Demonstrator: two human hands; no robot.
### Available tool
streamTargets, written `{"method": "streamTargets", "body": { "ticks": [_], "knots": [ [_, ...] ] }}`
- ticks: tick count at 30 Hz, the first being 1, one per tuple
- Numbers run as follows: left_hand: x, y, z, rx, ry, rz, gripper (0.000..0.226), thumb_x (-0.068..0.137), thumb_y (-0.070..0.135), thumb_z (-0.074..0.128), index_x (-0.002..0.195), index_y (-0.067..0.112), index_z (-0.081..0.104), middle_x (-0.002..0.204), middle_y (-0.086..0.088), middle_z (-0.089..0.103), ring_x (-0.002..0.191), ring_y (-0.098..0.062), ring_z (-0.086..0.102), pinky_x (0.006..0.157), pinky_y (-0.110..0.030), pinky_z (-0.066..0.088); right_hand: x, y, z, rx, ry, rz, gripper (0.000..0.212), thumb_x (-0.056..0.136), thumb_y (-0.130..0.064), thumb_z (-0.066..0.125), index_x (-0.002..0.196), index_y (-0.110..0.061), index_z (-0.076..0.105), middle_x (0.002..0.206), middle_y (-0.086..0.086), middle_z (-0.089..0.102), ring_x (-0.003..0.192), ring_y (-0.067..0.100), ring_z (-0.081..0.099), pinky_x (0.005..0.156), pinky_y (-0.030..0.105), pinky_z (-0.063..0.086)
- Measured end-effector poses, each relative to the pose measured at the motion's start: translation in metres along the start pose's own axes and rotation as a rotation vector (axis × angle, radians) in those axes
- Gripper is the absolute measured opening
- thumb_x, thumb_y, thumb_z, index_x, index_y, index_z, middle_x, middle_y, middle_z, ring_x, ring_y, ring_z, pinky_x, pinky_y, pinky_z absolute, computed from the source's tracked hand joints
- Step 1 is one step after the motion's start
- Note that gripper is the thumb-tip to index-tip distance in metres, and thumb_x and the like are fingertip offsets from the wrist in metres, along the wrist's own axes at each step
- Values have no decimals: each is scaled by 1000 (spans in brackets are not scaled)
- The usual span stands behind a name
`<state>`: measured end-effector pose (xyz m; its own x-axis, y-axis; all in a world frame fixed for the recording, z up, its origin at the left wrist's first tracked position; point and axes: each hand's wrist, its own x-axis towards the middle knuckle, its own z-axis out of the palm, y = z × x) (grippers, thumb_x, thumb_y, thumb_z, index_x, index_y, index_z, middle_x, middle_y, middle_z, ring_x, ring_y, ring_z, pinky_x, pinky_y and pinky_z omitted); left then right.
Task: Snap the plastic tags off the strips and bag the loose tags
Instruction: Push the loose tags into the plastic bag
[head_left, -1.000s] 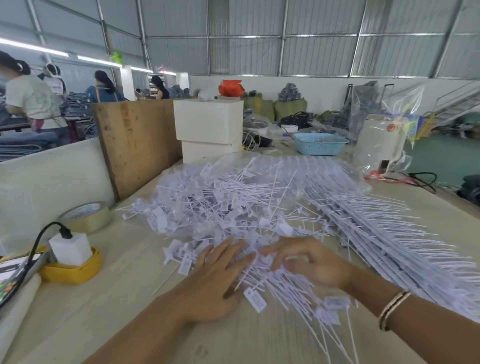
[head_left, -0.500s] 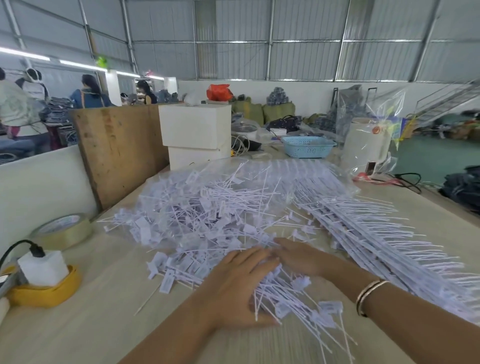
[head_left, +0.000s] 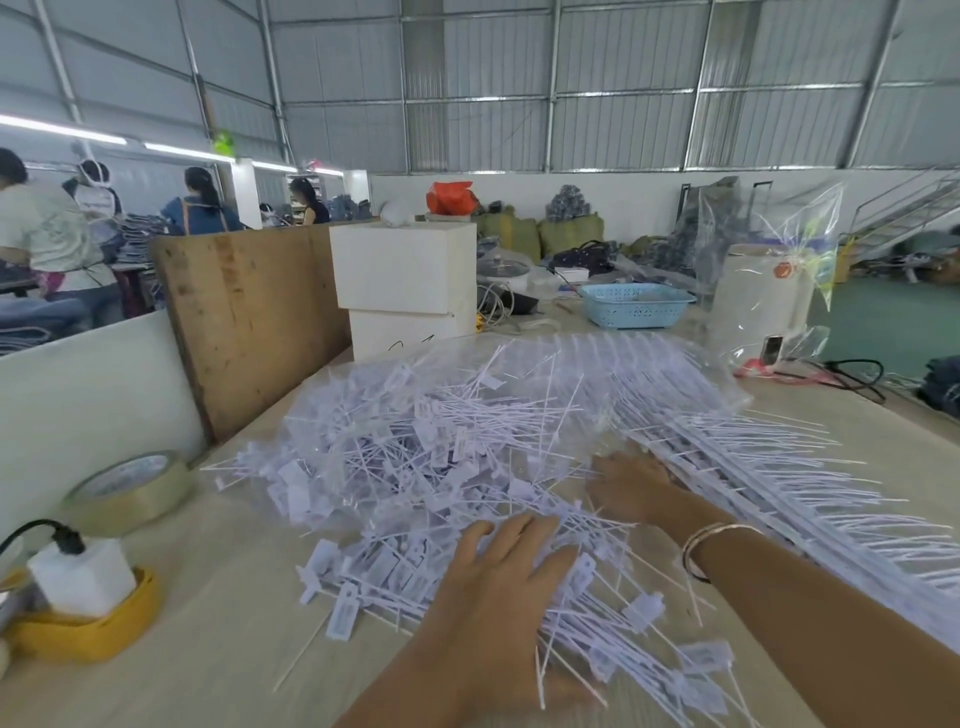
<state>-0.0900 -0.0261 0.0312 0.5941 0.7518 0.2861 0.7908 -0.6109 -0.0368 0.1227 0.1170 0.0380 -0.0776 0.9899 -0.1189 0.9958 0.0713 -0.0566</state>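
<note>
Left grip: hand flat, fingers straight and spread, pressing down on the near edge of the loose tags; nothing pinched. Far left on the counter: white charger block in a yellow holder, tape roll behind it. Loose tags heaped mid-counter, partly over a clear plastic bag. Right grip: hand lies between the heap and the strips, fingertips buried among tags; whether it holds any, cannot tell. Bracelet on that wrist. Strips stacked along the right side, unsnapped.
</note>
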Motion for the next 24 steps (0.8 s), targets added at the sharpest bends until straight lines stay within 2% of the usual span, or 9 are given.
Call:
{"method": "streamTargets", "body": {
  "ticks": [2, 4, 7, 10, 13, 16, 18, 21, 24],
  "knots": [
    [8, 1, 5, 49, 10, 10, 79, 70, 55, 25, 136, 19, 48, 149, -3, 38, 141, -15, 26, 114, -42, 1, -12, -12, 5, 66, 52, -78, 19, 96, -27, 37, 83, -21, 50, 95, 1, 52, 98, 24, 52, 83, 32, 36],
    [18, 3, 12, 23, 15, 25, 76, 76, 38, 22, 147, 12, 23, 159, -5, 9, 145, -15, -7, 112, -37, -23, -26, -18, 7, 104, 54, -157, 28, 99, -21, 34, 78, -18, 52, 84, 1, 51, 86, 25, 53, 73, 30, 38],
    [32, 8, 21, -12, 22, -6, 70, 85, 34, 34, 148, 13, 16, 157, -6, 12, 145, -21, 4, 117, -39, 2, -46, -20, 2, 96, 5, -202, 26, 97, -15, 37, 96, -6, 61, 103, 11, 60, 96, 29, 57, 81, 35, 44],
    [40, 16, 25, 6, 24, -31, 89, 80, 61, 55, 147, 13, 22, 150, -4, 30, 139, -23, 26, 114, -37, 18, -60, -17, -10, 136, -89, -213, 30, 96, -12, 39, 111, -4, 63, 116, 15, 62, 107, 29, 56, 90, 35, 42],
    [37, 14, 23, -48, 26, -3, 105, 70, 80, 49, 149, 17, 18, 153, -1, 25, 139, -17, 21, 115, -33, 12, -70, -10, -21, 270, -130, -179, 43, 102, -27, 34, 142, -14, 42, 151, 5, 37, 136, 20, 35, 110, 29, 24],
    [27, -2, 10, -96, -21, 80, 110, 67, 80, 55, 150, 22, 11, 155, 6, 12, 141, -9, 8, 114, -27, 2, -84, -11, -31, 436, -129, -135, 74, 91, -63, 37, 151, -24, 20, 158, -1, 18, 144, 18, 20, 115, 34, 15],
    [17, -14, -3, -93, -47, 138, 107, 69, 74, 60, 150, 21, 13, 154, 8, 13, 139, -7, 8, 112, -18, -2, -98, -24, -36, 342, -116, -177, 94, 77, -78, 37, 151, -26, 15, 159, -2, 14, 145, 17, 14, 118, 43, 9],
    [0, -32, -16, -83, -85, 165, 95, 73, 65, 62, 146, 22, 22, 152, 10, 15, 135, -2, 6, 99, -3, -11, -118, -44, -39, 234, -158, -273, 109, 67, -83, 45, 152, -28, 5, 160, -5, 6, 147, 16, 4, 117, 53, -6],
    [-16, -50, -20, 6, -66, 81, 94, 68, 73, 58, 143, 31, 22, 153, 11, 8, 138, -3, 0, 104, -18, -6, -133, -59, -28, 64, -210, -368, 119, 67, -81, 55, 150, -27, -11, 160, -3, -7, 146, 17, -9, 112, 52, -19]
  ]
}}
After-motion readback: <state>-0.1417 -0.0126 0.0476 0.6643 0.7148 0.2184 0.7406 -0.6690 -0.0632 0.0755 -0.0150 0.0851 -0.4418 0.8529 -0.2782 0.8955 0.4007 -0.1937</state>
